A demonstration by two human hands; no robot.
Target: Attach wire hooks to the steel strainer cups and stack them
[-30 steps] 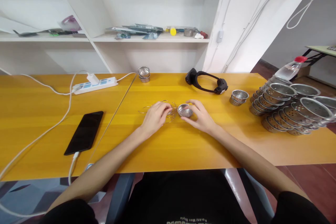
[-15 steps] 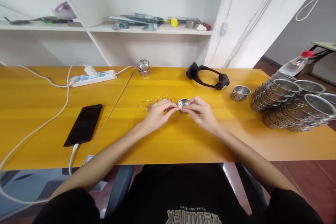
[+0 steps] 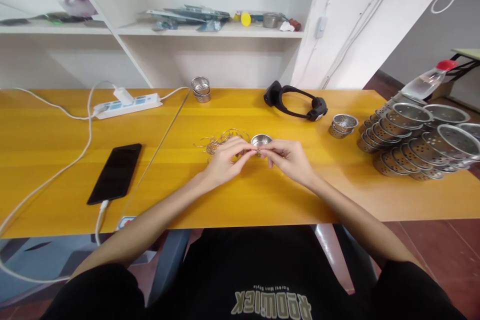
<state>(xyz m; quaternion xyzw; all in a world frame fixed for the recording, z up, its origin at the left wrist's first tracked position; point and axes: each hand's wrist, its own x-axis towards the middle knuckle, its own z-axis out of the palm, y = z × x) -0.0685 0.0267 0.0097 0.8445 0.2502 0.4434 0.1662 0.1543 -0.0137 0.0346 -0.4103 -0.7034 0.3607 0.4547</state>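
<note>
Just beyond the meeting fingertips, a metal cup sits mouth up. The left hand and right hand pinch a small piece too tiny to identify, neither clearly nearer the cup; tangled wire rings lie beyond the left.

Phone: on table, left
Wires: left of middle cup
Headset: behind middle cup
Cup stacks: far right

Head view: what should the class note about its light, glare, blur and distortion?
Head view: soft light, faint shadows; glints on the stacked perforated metal cups, stretched and leaning near the right edge; purple item at upper left blurred; detail between left hand and right hand too small to tell.
</note>
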